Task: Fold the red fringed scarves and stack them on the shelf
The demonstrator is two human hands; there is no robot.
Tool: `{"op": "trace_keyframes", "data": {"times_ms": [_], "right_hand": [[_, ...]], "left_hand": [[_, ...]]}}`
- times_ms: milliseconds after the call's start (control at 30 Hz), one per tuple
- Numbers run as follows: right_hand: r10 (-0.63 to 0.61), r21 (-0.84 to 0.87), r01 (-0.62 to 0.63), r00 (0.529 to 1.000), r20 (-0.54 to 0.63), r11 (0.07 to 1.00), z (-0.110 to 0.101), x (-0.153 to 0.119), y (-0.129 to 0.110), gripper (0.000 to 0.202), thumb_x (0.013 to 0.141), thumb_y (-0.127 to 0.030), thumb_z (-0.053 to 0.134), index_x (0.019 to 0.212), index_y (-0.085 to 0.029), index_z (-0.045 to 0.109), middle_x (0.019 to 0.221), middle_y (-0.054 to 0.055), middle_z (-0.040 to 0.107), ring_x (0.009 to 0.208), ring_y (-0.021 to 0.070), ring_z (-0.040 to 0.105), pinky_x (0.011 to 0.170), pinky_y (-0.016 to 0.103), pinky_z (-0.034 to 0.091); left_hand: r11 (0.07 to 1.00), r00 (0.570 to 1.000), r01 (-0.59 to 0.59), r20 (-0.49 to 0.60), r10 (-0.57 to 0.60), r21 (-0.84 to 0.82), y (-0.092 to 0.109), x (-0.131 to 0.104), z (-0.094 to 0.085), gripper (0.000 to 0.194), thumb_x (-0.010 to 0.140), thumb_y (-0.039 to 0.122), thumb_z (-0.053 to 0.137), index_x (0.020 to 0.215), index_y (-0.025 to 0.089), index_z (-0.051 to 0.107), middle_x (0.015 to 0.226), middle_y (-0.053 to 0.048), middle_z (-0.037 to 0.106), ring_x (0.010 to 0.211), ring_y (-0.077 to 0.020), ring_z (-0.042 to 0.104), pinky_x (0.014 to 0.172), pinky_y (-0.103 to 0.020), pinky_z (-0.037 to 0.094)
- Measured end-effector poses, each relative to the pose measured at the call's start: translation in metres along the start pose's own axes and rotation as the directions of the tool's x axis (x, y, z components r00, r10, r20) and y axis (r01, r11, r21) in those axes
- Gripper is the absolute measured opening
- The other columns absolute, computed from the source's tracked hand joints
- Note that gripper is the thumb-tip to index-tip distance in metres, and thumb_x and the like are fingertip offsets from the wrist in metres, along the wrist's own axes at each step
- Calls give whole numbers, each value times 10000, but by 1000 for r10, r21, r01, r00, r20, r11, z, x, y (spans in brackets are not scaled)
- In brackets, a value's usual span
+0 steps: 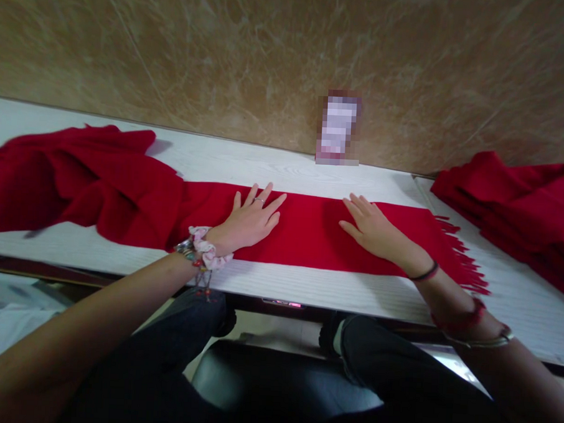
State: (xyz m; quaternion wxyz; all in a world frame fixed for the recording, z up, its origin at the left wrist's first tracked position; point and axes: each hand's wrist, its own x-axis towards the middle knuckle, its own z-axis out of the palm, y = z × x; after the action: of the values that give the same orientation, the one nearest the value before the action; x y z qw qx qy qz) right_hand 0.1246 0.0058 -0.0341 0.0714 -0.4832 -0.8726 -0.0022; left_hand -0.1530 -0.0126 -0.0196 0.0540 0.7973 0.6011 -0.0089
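Bunched red cloth (78,177) trails into a flat red scarf (309,228) across the white table (265,164). Left hand (248,222) and right hand (372,228) press flat on it, fingers spread, gripping nothing. Folded scarves (516,203) sit rightmost.

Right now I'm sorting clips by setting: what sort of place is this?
Probably a small packing or folding workstation: a white table against a marble wall, a red scarf spread flat, and a stack of folded scarves alongside.
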Motion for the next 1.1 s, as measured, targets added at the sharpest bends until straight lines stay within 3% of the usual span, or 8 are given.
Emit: {"op": "trace_keyframes", "data": {"times_ms": [133,233,433,633,800,900,1000,1100], "right_hand": [[-70,39,69,997,37,997,10,13,-33,629,942,-500,234,1436,-124,331,1510,140,282,1392,304,227,1099,518,260],[-86,25,85,994,66,996,14,16,-41,599,949,-477,239,1434,-140,339,1511,127,281,1390,301,234,1098,536,242],[-83,-70,92,990,116,993,7,1,-17,592,958,-447,203,1448,-127,299,1523,139,238,1388,319,229,1064,560,284],[86,-156,-54,975,205,986,-13,-12,16,718,887,-565,350,1409,-73,374,1448,202,375,1344,366,311,1054,532,332],[-10,-66,12,999,36,998,-13,12,-23,715,914,-553,279,1413,-47,358,1481,206,309,1376,363,240,1073,535,301],[-35,-1,35,998,52,999,-1,22,-47,664,941,-496,258,1429,-52,327,1498,180,286,1385,321,237,1094,499,284],[-52,-11,53,994,100,999,8,18,-46,624,951,-466,244,1439,-84,316,1513,145,257,1388,302,238,1105,502,259],[-34,-53,43,988,148,998,5,7,-28,644,944,-485,242,1449,-88,293,1520,146,228,1391,309,222,1094,515,272]], "left_hand": [[999,998,-53,15,53,6,4,7,4,536,950,367,205,1481,300,174,1568,-40,82,1413,-368,80,1049,-678,150],[999,999,-41,8,41,14,4,9,7,535,950,382,196,1478,300,187,1565,-30,103,1413,-355,100,1056,-670,146],[999,999,-23,30,22,25,-14,5,6,542,954,449,176,1478,309,176,1566,-22,103,1420,-324,101,1078,-625,166],[976,979,202,21,-205,78,-30,3,3,578,947,465,196,1482,245,199,1559,-97,116,1400,-399,111,1066,-629,189],[994,997,21,-82,-12,107,1,2,-1,558,959,419,222,1482,227,194,1566,-95,62,1414,-362,76,1085,-599,184],[998,999,-31,-28,33,60,15,3,1,547,962,435,212,1481,266,185,1567,-67,74,1416,-353,87,1071,-622,192],[999,999,-29,20,28,40,14,4,3,532,963,428,206,1476,286,200,1562,-42,125,1417,-328,121,1080,-612,185],[999,1000,-24,21,23,33,3,4,5,539,959,440,210,1477,290,196,1558,-23,142,1421,-304,120,1092,-596,175]]}}
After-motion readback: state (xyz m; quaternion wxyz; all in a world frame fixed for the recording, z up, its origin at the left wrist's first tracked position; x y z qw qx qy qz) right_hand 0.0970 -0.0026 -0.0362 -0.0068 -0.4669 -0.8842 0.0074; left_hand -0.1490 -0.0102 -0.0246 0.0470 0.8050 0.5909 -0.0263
